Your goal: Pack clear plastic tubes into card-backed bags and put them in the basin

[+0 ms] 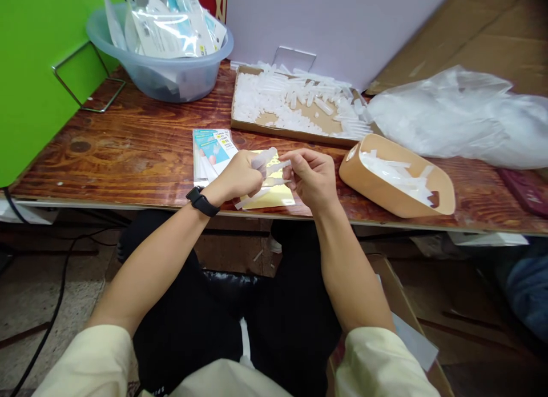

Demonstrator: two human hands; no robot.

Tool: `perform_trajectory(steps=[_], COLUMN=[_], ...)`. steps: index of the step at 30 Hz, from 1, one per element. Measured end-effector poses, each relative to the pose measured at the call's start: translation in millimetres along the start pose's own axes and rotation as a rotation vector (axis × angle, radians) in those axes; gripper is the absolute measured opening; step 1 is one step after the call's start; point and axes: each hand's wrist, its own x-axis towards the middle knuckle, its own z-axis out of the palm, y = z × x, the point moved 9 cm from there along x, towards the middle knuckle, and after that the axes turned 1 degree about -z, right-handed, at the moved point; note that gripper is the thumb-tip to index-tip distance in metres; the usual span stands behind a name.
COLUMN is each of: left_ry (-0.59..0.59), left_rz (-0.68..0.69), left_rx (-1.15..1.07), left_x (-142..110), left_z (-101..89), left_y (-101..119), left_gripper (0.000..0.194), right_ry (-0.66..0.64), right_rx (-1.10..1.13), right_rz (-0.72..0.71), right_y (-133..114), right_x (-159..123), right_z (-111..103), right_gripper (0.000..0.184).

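My left hand (240,177) is closed around several small clear plastic tubes (266,157) that stick out to the right. My right hand (312,177) pinches one of these tubes (280,167) near its end, close against the left hand. Both hands hover over a yellow sheet (276,196) at the near edge of the wooden table (137,151). A black watch sits on my left wrist.
A stack of printed packets (212,151) lies left of the hands. A tan scoop (396,177) with tubes sits to the right. Behind are a cardboard tray (295,103) of white tubes, a plastic basin (162,54) of packets and a clear plastic bag (462,117).
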Motion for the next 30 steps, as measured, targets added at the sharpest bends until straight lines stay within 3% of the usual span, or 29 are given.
perform_trajectory(steps=[5,10,17,21,30], left_ry=[-0.008,-0.026,0.006,-0.027,0.023], left_rz=[-0.005,-0.017,-0.024,-0.031,0.026], left_rx=[-0.051,-0.032,-0.010,0.086,0.425], left_x=[2,0,3,1,-2], left_z=[0.2,2.2,-1.6,3.0,1.1], left_y=[-2,-3,-6,-2,2], left_gripper=[0.017,0.018,0.019,0.017,0.020], right_ry=[-0.094,-0.047,0.056,0.102,-0.001], right_rx=[0.029,-0.069,-0.064,-0.029,-0.247], right_rz=[0.023,-0.093,-0.107,-0.161,-0.257], right_y=[2,-1,2,-4,-28], right_x=[1,4,6,5,0], right_z=[1,-6,-20,-22,-6], right_gripper=[0.032,0.030,0.028,0.023,0.014])
